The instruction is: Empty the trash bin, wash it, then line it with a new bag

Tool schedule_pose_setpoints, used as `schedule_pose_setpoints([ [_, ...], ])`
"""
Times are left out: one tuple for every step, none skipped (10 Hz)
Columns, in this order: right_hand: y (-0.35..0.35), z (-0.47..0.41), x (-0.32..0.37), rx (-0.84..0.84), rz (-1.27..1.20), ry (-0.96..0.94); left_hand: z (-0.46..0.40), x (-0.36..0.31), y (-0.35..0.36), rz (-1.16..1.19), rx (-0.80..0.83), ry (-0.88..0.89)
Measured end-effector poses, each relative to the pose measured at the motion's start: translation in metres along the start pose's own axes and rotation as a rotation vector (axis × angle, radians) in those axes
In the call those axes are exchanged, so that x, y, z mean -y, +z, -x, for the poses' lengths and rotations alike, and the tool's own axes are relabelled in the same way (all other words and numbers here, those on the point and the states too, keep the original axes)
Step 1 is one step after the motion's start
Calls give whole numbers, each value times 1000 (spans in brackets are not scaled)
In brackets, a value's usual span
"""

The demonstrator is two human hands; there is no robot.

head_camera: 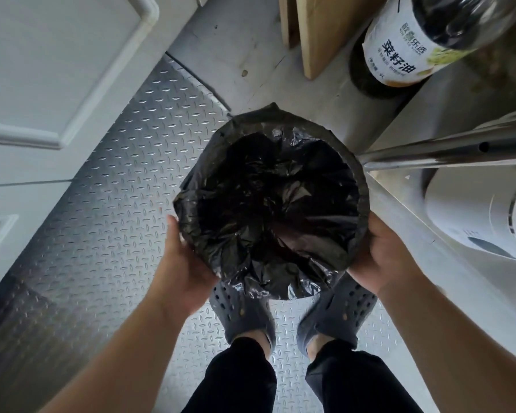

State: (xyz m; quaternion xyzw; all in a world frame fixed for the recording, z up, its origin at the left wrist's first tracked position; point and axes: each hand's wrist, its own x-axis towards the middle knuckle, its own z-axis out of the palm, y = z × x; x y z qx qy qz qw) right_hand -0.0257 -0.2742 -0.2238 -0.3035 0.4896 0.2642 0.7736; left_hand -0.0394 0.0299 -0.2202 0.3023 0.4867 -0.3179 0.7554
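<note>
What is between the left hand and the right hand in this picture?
In the head view, the trash bin, lined with a black bag, sits between the left hand and the right hand; both hands press its sides.

A metal floor plate (pixel 108 186) with a raised diamond tread runs from the lower left up to the centre of the frame, catching soft light. Above it lies pale grey floor (pixel 239 49). A white panelled door (pixel 42 70) fills the upper left. At the top stands a wooden board (pixel 331 31), and beside it a large oil bottle (pixel 405 52). A chrome tube (pixel 447 150) crosses the right side above a white appliance (pixel 477 222).
</note>
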Motion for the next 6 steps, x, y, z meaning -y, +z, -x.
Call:
schedule_pose_setpoints([
  [-14, 11, -18, 36, -33, -19, 16, 31, -9, -82, -27, 40],
  [-22, 12, -31, 24, -20, 12, 20, 42, -9, -113, -69, 26],
  [-25, 9, -35, -180, 102, 30, 13, 41, -7, -180, -169, -9],
  [-18, 18, -29, -320, 391, 18, 18, 34, -4, -351, -395, -17],
  [-4, 51, -28, -303, 730, 73, 52, 37, 2, -723, -463, -69],
  [20, 94, -17, -315, 1015, 50, 107, 35, 23, -1098, -476, -119],
])
